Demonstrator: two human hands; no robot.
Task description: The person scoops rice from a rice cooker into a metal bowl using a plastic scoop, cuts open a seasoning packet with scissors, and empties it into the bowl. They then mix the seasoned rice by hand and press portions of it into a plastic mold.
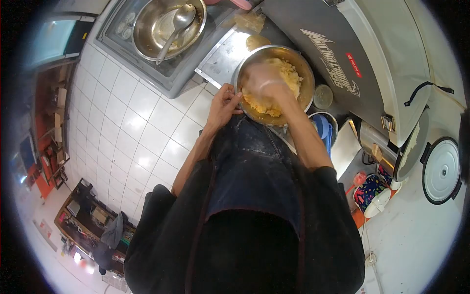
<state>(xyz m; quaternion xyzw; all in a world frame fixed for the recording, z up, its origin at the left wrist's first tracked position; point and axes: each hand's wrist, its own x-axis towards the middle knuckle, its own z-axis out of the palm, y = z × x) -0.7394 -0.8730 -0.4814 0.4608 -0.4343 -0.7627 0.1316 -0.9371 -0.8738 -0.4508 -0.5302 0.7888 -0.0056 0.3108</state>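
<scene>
Both hands were at the metal bowl (307, 83), which stood in front of the person, its near edge close to the apron (252, 139). At the left side of the bowl, the left hand (224, 107) was curled, its thumb and fingers seeming to pinch the rim. Over the food, the right hand (266, 81) was so blurred by motion that I could not tell whether its fingers were spread or pressed together, nor whether they gripped a lump.

Inside lay a soft, crumbly mass (292, 77), pale yellow toward the far side and more orange toward the near side. That uneven colour, with the blur, suggested that mixing by hand was the step in hand, and that the blending was only partly done. The next move seemed to call for bringing the orange part under and through the paler part, with the rim held firm so that the bowl would not slide or tip.

Just beyond the bowl was a shiny metal surface (215, 63). A second bowl (139, 36), with a large spoon (184, 17) resting in it, stood farther left, apart from both hands.
</scene>
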